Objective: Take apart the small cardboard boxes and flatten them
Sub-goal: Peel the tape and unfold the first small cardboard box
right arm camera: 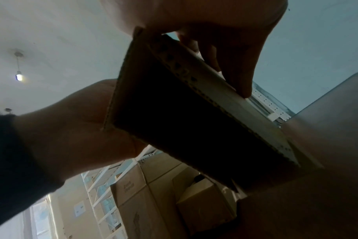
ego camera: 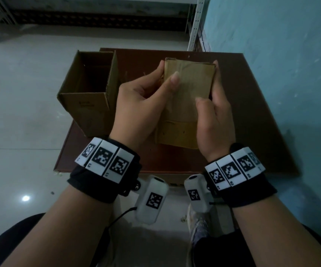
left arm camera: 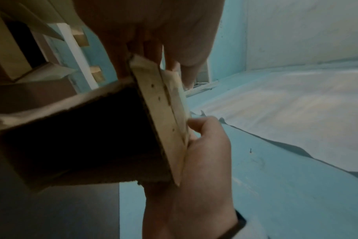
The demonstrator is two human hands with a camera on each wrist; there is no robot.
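Between my palms above the dark brown board, the small tan cardboard box runs six to twelve o'clock, my left hand pinching its nine o'clock edge, my right hand clamping three o'clock, equally near.

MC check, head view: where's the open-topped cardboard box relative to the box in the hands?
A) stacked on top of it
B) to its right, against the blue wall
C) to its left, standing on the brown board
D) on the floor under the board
C: the open box stands upright on the brown board, left of the held box gripped by both hands.
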